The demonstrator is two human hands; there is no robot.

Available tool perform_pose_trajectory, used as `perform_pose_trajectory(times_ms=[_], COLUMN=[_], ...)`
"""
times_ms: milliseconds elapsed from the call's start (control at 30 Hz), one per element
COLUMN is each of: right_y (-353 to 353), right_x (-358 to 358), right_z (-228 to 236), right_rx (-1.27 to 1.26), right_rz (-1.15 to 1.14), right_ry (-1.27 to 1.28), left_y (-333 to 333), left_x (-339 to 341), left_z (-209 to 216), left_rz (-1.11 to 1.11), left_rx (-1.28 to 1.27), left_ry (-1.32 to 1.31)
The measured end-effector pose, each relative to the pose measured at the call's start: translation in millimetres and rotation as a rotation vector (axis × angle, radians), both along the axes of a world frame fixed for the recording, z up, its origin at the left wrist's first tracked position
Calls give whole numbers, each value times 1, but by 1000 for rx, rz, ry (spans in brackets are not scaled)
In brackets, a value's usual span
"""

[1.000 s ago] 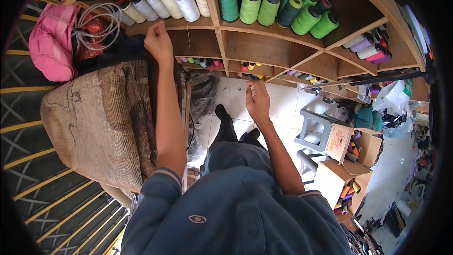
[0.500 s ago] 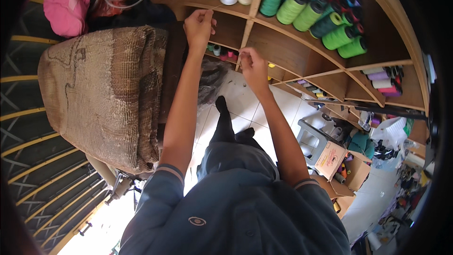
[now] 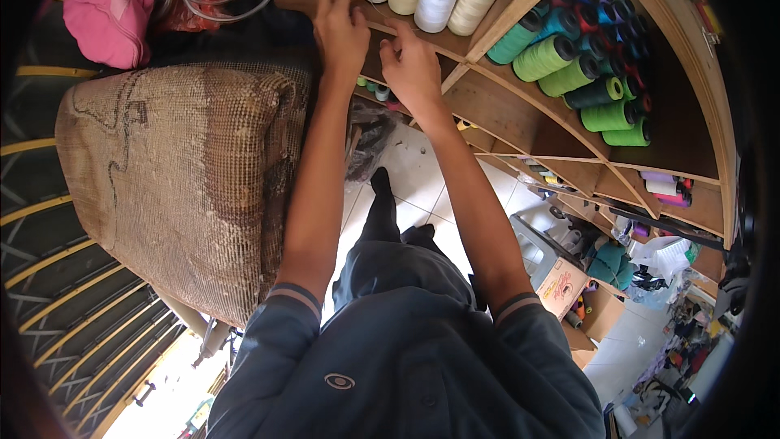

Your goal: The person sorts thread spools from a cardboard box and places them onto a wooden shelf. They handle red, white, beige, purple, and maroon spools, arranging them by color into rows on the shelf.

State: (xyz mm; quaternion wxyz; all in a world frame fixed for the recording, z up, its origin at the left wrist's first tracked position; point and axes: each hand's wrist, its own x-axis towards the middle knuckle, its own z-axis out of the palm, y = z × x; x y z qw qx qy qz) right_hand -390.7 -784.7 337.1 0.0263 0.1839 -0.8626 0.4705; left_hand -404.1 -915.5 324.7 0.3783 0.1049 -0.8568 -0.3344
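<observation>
My left hand (image 3: 341, 35) is raised in front of the wooden shelf, fingers bent together at its far edge. Close on its right, my right hand (image 3: 412, 67) is closed in a pinch, thumb against fingers. A fine pale thread (image 3: 377, 10) shows faintly between the two hands; its ends are hidden by the fingers. Just beyond them stand white and cream thread cones, among them a white cone (image 3: 437, 2) and a cream cone with a green top (image 3: 473, 5).
The wooden shelf unit (image 3: 532, 123) curves to the right, with green thread cones (image 3: 544, 58) lying in one compartment. On my left is a folded brown woven rug (image 3: 179, 187), with a pink cloth item (image 3: 114, 8) behind it. A grey stool (image 3: 526, 244) and a cardboard box (image 3: 562, 286) stand at right.
My right hand has moved up and left, close to the left hand. The left hand has risen slightly toward the cones. The view has shifted, showing more of the white cones.
</observation>
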Motion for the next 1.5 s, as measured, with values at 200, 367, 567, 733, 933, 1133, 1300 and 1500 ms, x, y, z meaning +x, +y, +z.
perform_pose_trajectory(times_ms=[200, 367, 567, 733, 933, 1133, 1300, 1500], right_y=[9, 83, 202, 225, 223, 272, 299, 285], right_x=[-1, 45, 55, 44, 38, 63, 80, 65], right_z=[-21, -60, -80, -80, -33, -39, -48, -27], right_rx=[-10, -264, -311, -321, -462, -505, -359, -125], right_rz=[-6, -86, -950, -641, -291, -535, -506, -257], right_ry=[51, 5, 97, -50, -42, -4, -15, 124], left_y=[19, 82, 160, 205, 243, 306, 296, 258], left_x=[29, 71, 130, 135, 68, 34, 47, 41], left_z=[-10, -32, -66, -67, -36, -35, -18, 19], left_rz=[92, -99, -341, -435, -524, -746, -601, -447], left_rx=[214, 436, 500, 489, 521, 754, 658, 304], left_ry=[103, -6, -256, -312, -403, -614, -503, -436])
